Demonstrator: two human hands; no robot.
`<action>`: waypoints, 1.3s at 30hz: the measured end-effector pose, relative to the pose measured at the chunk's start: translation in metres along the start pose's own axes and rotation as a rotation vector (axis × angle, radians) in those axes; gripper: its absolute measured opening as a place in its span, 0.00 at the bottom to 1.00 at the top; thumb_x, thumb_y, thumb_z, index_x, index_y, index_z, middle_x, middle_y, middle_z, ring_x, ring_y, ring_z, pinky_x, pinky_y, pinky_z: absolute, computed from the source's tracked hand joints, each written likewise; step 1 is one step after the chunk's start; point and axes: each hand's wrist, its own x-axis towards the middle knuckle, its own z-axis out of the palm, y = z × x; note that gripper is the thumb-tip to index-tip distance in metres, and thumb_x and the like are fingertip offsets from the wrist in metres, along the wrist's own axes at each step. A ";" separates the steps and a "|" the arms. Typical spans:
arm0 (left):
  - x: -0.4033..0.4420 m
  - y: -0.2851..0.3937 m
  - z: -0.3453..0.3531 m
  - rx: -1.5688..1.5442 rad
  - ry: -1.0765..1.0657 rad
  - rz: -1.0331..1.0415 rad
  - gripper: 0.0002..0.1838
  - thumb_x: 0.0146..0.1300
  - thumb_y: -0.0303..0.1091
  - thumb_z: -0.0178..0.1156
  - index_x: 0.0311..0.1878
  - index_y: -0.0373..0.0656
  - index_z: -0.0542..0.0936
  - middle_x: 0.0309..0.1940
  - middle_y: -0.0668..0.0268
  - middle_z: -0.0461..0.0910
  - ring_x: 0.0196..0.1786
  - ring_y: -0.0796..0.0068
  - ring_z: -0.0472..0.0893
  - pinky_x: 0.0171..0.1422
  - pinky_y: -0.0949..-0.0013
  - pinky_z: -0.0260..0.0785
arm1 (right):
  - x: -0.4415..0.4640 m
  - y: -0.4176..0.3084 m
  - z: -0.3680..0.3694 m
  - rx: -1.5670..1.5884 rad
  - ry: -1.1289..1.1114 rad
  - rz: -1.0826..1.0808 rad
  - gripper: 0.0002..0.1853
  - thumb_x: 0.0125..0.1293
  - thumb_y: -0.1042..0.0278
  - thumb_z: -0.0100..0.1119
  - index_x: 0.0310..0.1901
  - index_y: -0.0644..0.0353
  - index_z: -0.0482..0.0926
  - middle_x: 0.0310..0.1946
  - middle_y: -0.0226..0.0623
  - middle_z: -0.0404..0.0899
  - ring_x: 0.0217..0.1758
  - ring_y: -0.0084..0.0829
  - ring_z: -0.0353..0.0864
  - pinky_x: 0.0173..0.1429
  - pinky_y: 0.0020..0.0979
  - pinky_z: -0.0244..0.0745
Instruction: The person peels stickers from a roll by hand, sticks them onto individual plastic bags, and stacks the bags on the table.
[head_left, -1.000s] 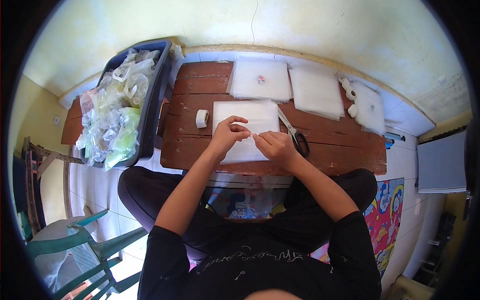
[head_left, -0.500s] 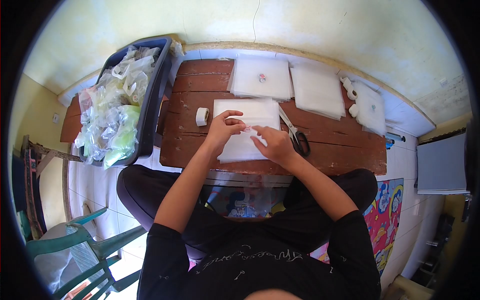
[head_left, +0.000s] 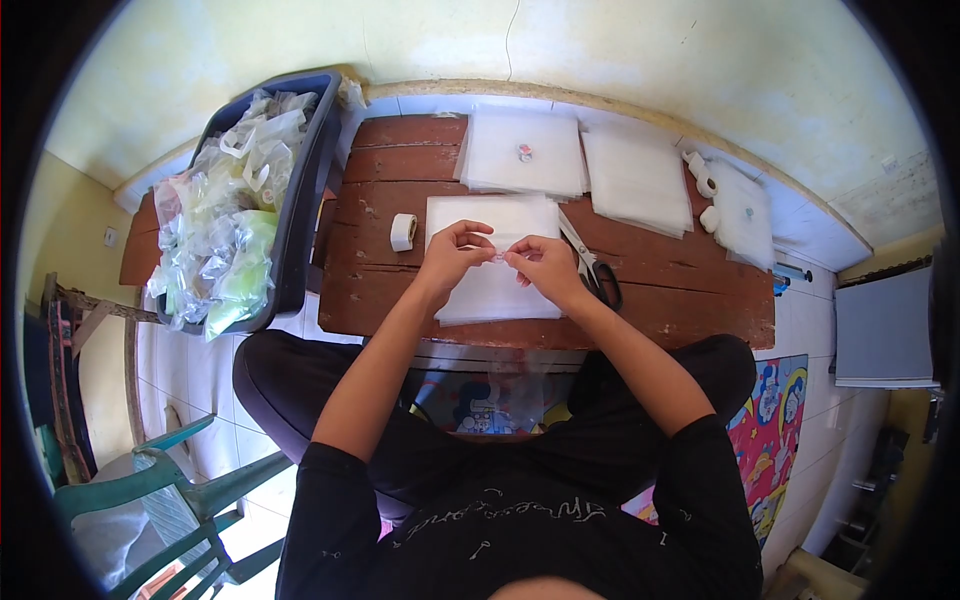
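Observation:
My left hand (head_left: 455, 256) and my right hand (head_left: 545, 268) meet above a stack of clear plastic sheets or bags (head_left: 490, 304) on the wooden table. Between their fingertips is a small clear piece with red print (head_left: 498, 257), which looks like a sticker. Both hands pinch it, thumb against finger, while the left hand's other fingers curl loosely. Left of the stack stands a roll of white tape or labels (head_left: 403, 232). Black-handled scissors (head_left: 604, 284) lie along the stack's right edge, blades pointing away from me.
More plastic stacks (head_left: 640, 180) lie toward the back of the brown table (head_left: 385, 300), one with a small printed piece on top. Small white rolls (head_left: 700, 178) sit between two stacks at right. A dark tub (head_left: 297, 240) full of plastic bags stands left; a green chair (head_left: 190, 510) is lower left.
My right hand has moved slightly left and closed its fingertips on the small printed piece. My left hand has stayed nearly in place.

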 end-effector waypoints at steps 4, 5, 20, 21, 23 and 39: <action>0.001 0.001 -0.001 -0.010 -0.002 -0.027 0.18 0.59 0.25 0.65 0.54 0.38 0.77 0.38 0.65 0.83 0.43 0.77 0.81 0.49 0.73 0.69 | 0.002 0.002 0.001 0.025 -0.004 0.015 0.10 0.63 0.68 0.64 0.37 0.69 0.82 0.25 0.36 0.82 0.22 0.21 0.81 0.25 0.23 0.76; 0.001 0.001 -0.001 -0.010 -0.003 -0.028 0.18 0.59 0.25 0.65 0.54 0.38 0.77 0.38 0.65 0.83 0.43 0.77 0.81 0.49 0.73 0.69 | 0.002 0.001 0.001 0.047 -0.015 0.024 0.10 0.64 0.68 0.64 0.36 0.69 0.82 0.24 0.34 0.81 0.21 0.20 0.79 0.24 0.23 0.75; 0.000 -0.018 -0.007 0.950 0.086 0.266 0.17 0.51 0.26 0.69 0.47 0.46 0.83 0.35 0.61 0.82 0.41 0.59 0.81 0.48 0.59 0.74 | 0.008 0.011 0.006 0.184 -0.050 0.326 0.11 0.67 0.65 0.64 0.36 0.66 0.77 0.20 0.30 0.76 0.13 0.18 0.69 0.15 0.22 0.60; 0.000 -0.019 -0.006 0.933 0.079 0.245 0.17 0.51 0.26 0.69 0.47 0.46 0.83 0.35 0.61 0.81 0.42 0.59 0.81 0.49 0.59 0.73 | 0.009 0.011 0.007 0.202 -0.059 0.331 0.11 0.67 0.65 0.64 0.35 0.66 0.77 0.20 0.30 0.75 0.13 0.18 0.69 0.14 0.22 0.60; 0.000 -0.020 -0.005 0.916 0.070 0.222 0.18 0.51 0.25 0.69 0.47 0.45 0.83 0.35 0.61 0.81 0.43 0.58 0.81 0.49 0.59 0.73 | 0.009 0.011 0.010 0.194 -0.059 0.345 0.12 0.67 0.65 0.64 0.35 0.66 0.77 0.20 0.31 0.75 0.13 0.18 0.69 0.14 0.22 0.60; 0.003 -0.026 -0.009 0.822 0.106 0.267 0.16 0.52 0.28 0.70 0.46 0.42 0.83 0.32 0.60 0.82 0.37 0.61 0.81 0.44 0.60 0.73 | 0.014 0.019 0.026 0.119 0.001 0.341 0.10 0.66 0.68 0.64 0.33 0.68 0.78 0.18 0.33 0.76 0.11 0.20 0.68 0.13 0.24 0.59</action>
